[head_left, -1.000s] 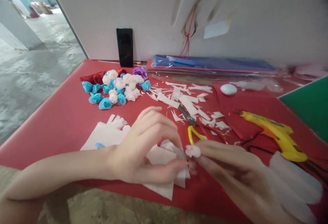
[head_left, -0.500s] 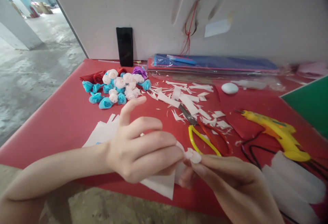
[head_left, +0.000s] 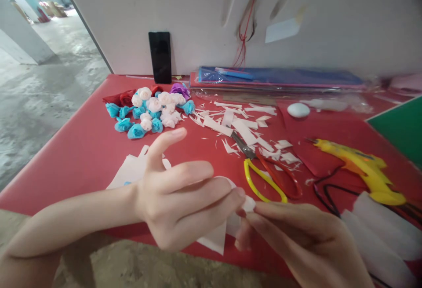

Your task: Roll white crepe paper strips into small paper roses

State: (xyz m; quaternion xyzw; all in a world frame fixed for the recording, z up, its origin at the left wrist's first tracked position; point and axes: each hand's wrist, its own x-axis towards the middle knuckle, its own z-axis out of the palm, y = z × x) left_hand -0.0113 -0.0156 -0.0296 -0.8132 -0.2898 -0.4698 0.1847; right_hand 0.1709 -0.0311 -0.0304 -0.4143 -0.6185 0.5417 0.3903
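Observation:
Between the fingertips of both hands is a small white paper flower (head_left: 249,204), mostly covered by the fingers. My left hand (head_left: 184,202) is closed on its left side, index finger raised, with a thin white paper edge curving behind the knuckles. From the right, my right hand (head_left: 306,235) pinches the flower between thumb and forefinger. Scissors (head_left: 263,169) with yellow and red handles lie just beyond the hands. White paper sheets (head_left: 128,171) are partly hidden under my left hand and forearm. Finished white paper roses (head_left: 165,100) and blue paper roses (head_left: 136,130) cluster at the back left.
White paper scraps (head_left: 244,129) litter the middle of the red table (head_left: 75,147). A yellow glue gun (head_left: 365,169) with a dark cord lies at right, near translucent white sheets (head_left: 379,231). A white egg-shaped piece (head_left: 298,110) rests behind it. A black phone (head_left: 160,57) leans against the wall.
My left fingers have rolled forward over the white paper flower, covering more of it. The left hand has dipped slightly; the right keeps its pinch. The view has shifted slightly.

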